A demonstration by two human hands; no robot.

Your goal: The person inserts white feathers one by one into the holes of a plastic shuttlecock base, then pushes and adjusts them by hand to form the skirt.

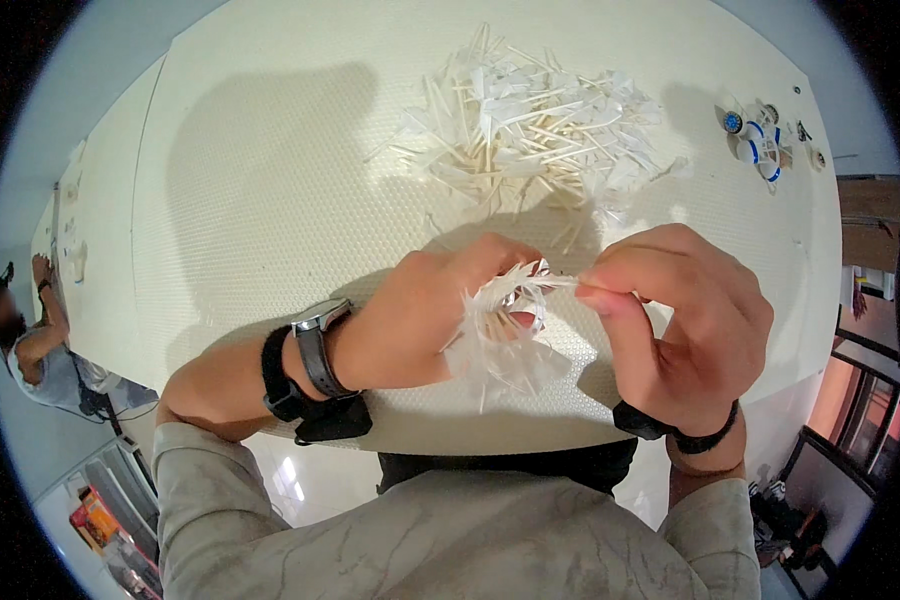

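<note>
My left hand [420,310] is curled around a loose bunch of white feathers [505,365], their thin translucent vanes fanning out toward me below the fingers. Something shiny and silvery shows beside its fingertips; I cannot make out what it is. To its right, my right hand [685,315] pinches the end of a slim white feather [560,282] between thumb and forefinger. That feather reaches across to the left hand's bunch. Beyond both hands lies a heap of similar white feathers [540,125] with pale, stick-like shafts, pointing many ways.
The textured cream table [260,210] carries a few stray shafts near the heap. At its right side sit blue-and-white rolls [765,150] and small round items. Another person [35,345] sits at the far left. A dark shelf [870,330] stands off the table's right edge.
</note>
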